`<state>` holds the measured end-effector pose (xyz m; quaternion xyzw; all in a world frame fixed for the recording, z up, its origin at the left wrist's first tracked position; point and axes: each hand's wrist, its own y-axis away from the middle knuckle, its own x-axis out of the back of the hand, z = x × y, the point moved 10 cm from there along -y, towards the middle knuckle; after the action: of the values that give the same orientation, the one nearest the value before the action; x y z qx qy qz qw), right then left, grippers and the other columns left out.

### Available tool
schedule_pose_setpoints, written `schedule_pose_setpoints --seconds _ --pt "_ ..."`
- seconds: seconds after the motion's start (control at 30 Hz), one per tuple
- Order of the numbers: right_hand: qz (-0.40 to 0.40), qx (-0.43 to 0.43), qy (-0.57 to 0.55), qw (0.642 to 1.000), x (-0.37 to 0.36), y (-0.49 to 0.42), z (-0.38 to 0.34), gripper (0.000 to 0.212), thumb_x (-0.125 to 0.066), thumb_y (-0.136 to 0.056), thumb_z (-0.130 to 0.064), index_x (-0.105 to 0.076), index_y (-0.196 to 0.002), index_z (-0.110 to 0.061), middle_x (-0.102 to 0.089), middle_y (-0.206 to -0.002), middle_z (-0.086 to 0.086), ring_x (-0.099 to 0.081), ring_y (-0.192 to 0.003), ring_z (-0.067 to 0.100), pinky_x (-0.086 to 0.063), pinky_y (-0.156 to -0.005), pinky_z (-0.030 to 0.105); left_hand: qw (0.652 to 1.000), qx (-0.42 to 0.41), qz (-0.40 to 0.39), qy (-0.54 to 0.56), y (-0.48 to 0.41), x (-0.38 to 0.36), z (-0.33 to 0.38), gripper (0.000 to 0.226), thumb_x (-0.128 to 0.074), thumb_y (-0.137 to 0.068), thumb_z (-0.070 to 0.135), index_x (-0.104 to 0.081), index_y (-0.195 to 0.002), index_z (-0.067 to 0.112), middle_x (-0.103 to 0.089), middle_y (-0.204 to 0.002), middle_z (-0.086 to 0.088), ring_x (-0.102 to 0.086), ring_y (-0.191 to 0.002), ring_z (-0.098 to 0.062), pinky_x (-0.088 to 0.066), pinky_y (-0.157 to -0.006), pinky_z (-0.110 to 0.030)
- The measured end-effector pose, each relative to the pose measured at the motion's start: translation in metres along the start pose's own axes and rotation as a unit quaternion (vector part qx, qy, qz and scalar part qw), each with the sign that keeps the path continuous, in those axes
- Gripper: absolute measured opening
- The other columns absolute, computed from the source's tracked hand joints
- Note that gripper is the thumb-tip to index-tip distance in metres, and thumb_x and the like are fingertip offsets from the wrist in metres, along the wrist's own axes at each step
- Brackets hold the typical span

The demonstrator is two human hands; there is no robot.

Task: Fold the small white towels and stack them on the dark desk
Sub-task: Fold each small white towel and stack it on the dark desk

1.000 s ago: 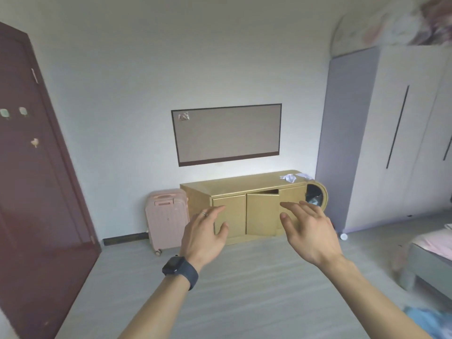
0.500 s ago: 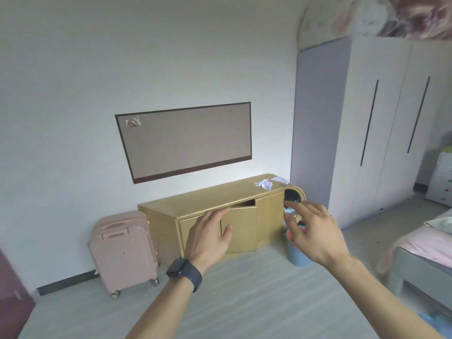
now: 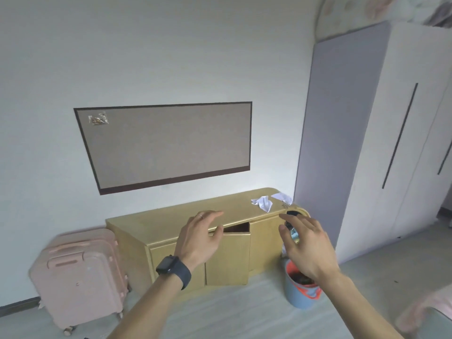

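Evidently nothing is held: the left hand [image 3: 198, 237], with a black smartwatch [image 3: 171, 265] on its wrist, is raised in front of the body with fingers relaxed and spread. The right hand [image 3: 303, 243] is likewise raised, fingers loosely extended and empty. Beyond them, a low yellow wooden cabinet [image 3: 159, 222] is seen against the white wall, with its middle door [image 3: 227, 255] ajar. Two small crumpled white cloths [image 3: 263, 203], taken to be the towels, lie unfolded and close together on its top near the right end. A blue plastic bucket with an orange liner [image 3: 297, 298] stands on the floor just beside that end. No dark table is in view. The step in hand is judged to be approach and collection, and no folded towel is seen. Next, the cloths must be reached, picked up and carried to the table, which has yet to be located.
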<state>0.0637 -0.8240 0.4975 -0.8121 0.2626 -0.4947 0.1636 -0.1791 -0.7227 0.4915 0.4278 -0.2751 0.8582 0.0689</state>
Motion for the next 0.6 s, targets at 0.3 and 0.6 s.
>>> schedule_pose_setpoints --seconds 0.3,0.6 --pt "-0.014 -0.059 -0.083 0.995 -0.127 -0.142 0.114 0.026 -0.056 -0.095 -0.034 -0.068 -0.118 -0.034 -0.067 -0.116 -0.015 -0.051 -0.119 0.017 -0.044 -0.098 0.035 1.0 0.023 -0.007 -0.013 -0.151 -0.127 -0.07 0.036 -0.055 -0.097 0.032 -0.059 -0.132 0.037 -0.061 -0.132 0.016 -0.054 -0.121 -0.013 -0.047 -0.098 -0.028" --pt "-0.106 -0.14 -0.085 0.981 -0.282 -0.248 0.223 0.029 -0.058 -0.095 -0.036 -0.066 -0.123 -0.035 -0.066 -0.116 -0.012 -0.052 -0.118 0.016 -0.047 -0.096 0.038 0.993 0.067 -0.098 0.014 -0.307 -0.276 -0.159 0.036 -0.053 -0.096 0.032 -0.058 -0.131 0.038 -0.061 -0.128 0.019 -0.05 -0.119 -0.009 -0.04 -0.096 -0.023"
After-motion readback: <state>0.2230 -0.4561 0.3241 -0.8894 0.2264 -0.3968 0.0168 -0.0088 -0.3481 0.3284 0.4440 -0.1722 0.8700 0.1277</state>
